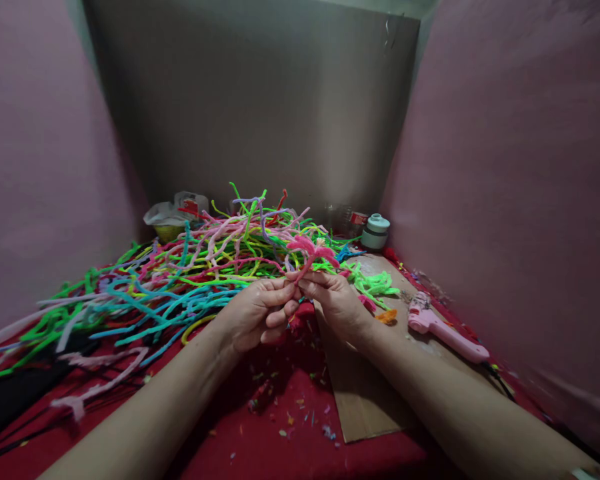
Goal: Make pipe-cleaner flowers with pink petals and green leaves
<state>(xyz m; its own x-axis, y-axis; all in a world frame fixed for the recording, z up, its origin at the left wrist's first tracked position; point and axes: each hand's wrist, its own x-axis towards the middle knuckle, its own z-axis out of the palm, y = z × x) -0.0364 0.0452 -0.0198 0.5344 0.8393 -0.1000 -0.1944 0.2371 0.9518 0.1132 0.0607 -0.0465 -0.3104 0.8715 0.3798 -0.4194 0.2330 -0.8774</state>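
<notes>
A pink fuzzy flower point(312, 249) with a pale centre and a pink stem stands upright between my hands, in the middle of the view. My left hand point(263, 313) pinches the lower stem between thumb and fingers. From the other side, my right hand point(334, 300) grips the stem just under the petals, its fingertips close to those of my left hand. Right behind the flower lies a big tangled heap of fuzzy pipe cleaners point(220, 253) in green, pink, turquoise, yellow and lilac.
A pink glue gun point(443, 328) rests on cardboard point(367, 400) at the right, near green fuzzy pieces point(375, 283) and an orange piece point(387, 316). Behind stand a pale jar point(375, 232) and a white bag point(165, 215). Scraps litter the red cloth point(280, 440).
</notes>
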